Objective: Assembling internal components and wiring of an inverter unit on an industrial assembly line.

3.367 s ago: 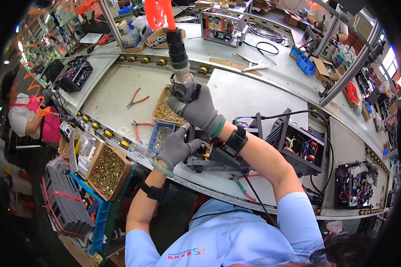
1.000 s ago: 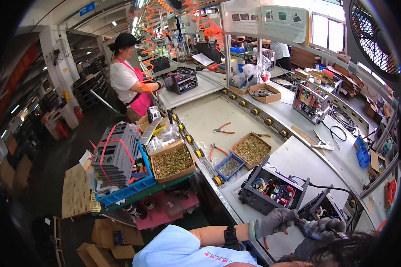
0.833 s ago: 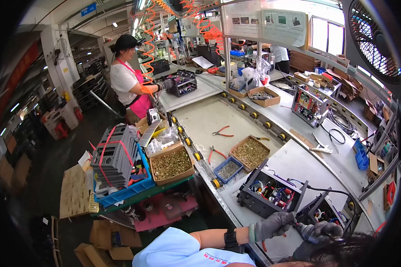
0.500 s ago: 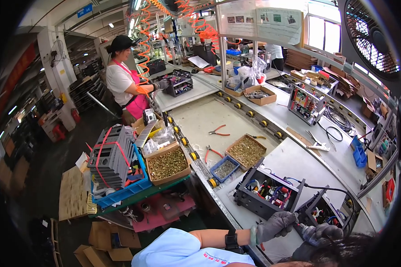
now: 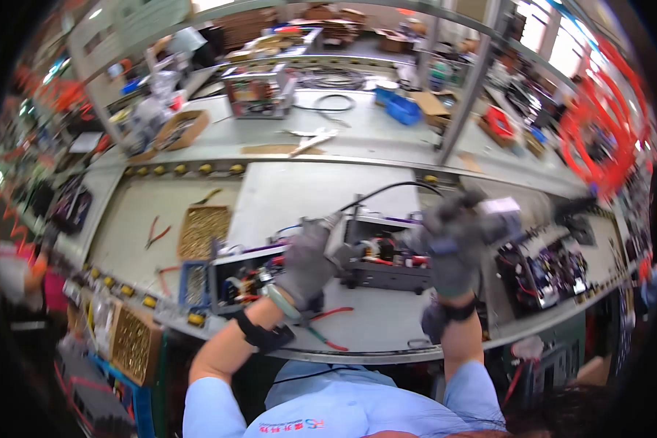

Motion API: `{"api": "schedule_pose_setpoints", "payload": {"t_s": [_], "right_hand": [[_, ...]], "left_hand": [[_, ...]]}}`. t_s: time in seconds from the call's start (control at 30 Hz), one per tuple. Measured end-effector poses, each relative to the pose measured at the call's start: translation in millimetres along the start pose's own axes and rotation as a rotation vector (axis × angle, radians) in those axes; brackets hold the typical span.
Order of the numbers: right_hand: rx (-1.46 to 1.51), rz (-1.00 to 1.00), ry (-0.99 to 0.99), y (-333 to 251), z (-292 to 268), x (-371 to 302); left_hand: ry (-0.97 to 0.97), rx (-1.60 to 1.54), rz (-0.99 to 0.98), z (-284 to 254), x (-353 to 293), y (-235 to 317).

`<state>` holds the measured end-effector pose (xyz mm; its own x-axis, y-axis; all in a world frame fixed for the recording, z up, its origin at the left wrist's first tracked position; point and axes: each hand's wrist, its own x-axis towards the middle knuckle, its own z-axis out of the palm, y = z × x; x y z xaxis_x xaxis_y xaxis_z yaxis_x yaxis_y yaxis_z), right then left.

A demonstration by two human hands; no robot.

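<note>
My left hand point(image 5: 304, 264), in a grey glove, is over the right end of an open-topped dark metal chassis point(image 5: 230, 281) with wiring inside. Its fingers are curled, and what they hold, if anything, does not show. A second wired chassis point(image 5: 387, 276) stands between my hands. My right hand point(image 5: 452, 255), also gloved and smeared by motion, is at that chassis's right end, closed around a dark tool point(image 5: 515, 219) that looks like a power driver; blur hides its details. A black cable point(image 5: 394, 185) arches behind the second chassis. Pliers point(image 5: 328, 328) with red and green handles lie in front.
At left stand a carton of brass-coloured fasteners point(image 5: 204, 230) and a blue tray of small screws point(image 5: 194, 285). Red-handled pliers point(image 5: 155, 235) lie beyond. A dark wired assembly point(image 5: 544, 274) sits at right, below a red coiled hose point(image 5: 598, 124). A metal post point(image 5: 471, 87) rises behind.
My view has swung right to face the bench. My hands, close together before, are now apart; the right one has a blurred dark tool. The pliers in front now show.
</note>
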<state>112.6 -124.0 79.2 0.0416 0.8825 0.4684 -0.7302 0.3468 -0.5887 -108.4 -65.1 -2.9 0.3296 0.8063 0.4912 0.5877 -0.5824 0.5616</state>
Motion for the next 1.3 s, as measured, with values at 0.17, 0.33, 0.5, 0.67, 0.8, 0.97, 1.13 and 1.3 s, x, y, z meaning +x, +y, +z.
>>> {"api": "schedule_pose_setpoints", "payload": {"t_s": [0.17,0.33,0.5,0.67,0.8,0.97,1.13,1.3], "right_hand": [[-0.354,-0.018,0.132,19.9,-39.0,90.8],[-0.423,-0.082,0.162,52.7,-50.0,99.2],[-0.394,-0.046,0.184,71.2,-57.6,103.4],[-0.394,-0.007,0.165,81.6,-62.8,103.9],[-0.533,-0.029,0.123,91.1,-63.8,108.2],[-0.641,0.007,0.021,101.8,-61.7,117.0],[-0.798,-0.021,0.063,111.8,-61.8,120.7],[-0.852,0.001,0.107,109.5,-54.2,116.3]], "left_hand": [[-0.512,0.228,-0.034,32.8,73.1,-14.2],[-0.635,0.179,-0.171,35.6,64.5,-17.1],[-0.617,0.133,-0.173,44.0,63.5,-26.2],[-0.611,0.113,-0.166,49.9,61.1,-33.9],[-0.641,0.104,-0.15,47.6,64.8,-33.3],[-0.552,0.183,-0.11,53.5,58.0,-38.7],[-0.594,0.142,-0.152,43.8,64.9,-26.7],[-0.581,0.145,-0.164,42.4,63.2,-23.8]]}}
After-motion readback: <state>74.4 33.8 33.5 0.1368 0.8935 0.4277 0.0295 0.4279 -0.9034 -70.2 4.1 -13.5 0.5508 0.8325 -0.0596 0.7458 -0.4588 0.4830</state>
